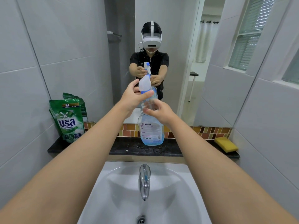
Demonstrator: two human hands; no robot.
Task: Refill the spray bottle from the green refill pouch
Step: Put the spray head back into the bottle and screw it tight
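Bottle (151, 126) stands upright on the dark ledge (145, 149) behind the sink, nearly empty, so it needs no lifting. Right hand (159, 111) wraps loosely curled fingers round its neck to brace it; left hand (135, 94) pinches the blue collar under the sprayer (144, 83), likely to unscrew it. Pouch (68, 120) stands untouched at the ledge's left end, well apart.

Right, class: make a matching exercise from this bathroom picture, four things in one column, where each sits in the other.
Things:
1. green refill pouch
2. spray bottle
3. yellow sponge
4. tap

Places:
A. right end of the dark ledge
B. over the white basin
C. left end of the ledge
D. middle of the ledge, held by both hands

Pairs: 1-C, 2-D, 3-A, 4-B
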